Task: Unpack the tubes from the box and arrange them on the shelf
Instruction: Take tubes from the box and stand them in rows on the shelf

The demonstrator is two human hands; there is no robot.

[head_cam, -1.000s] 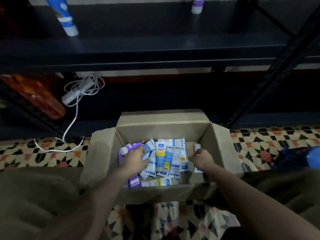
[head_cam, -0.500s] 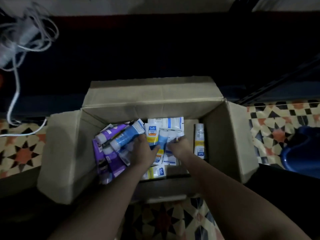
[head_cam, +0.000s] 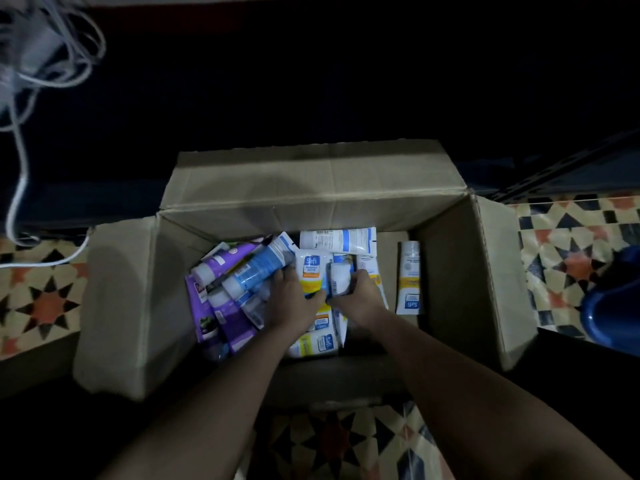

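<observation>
Patterned tiles (head_cam: 41,299) surround the box (head_cam: 311,188); both hands (head_cam: 294,299) apparently pinch upright-pointing white tubes (head_cam: 311,271).

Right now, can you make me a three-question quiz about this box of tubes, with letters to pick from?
1. Where does the lone white and yellow tube lie in the cardboard box?
A. at the right side, apart from the pile
B. under the purple ones
C. outside on the floor

2. What colour are the tubes at the left of the pile?
A. red
B. purple
C. green

3. What are the left hand and right hand doing?
A. hanging outside the box
B. folding a flap
C. reaching into the pile of tubes

Answers: 1 A, it lies alone by the right wall. 2 B, their bodies are purple. 3 C, both hands are down on the tubes.
</observation>
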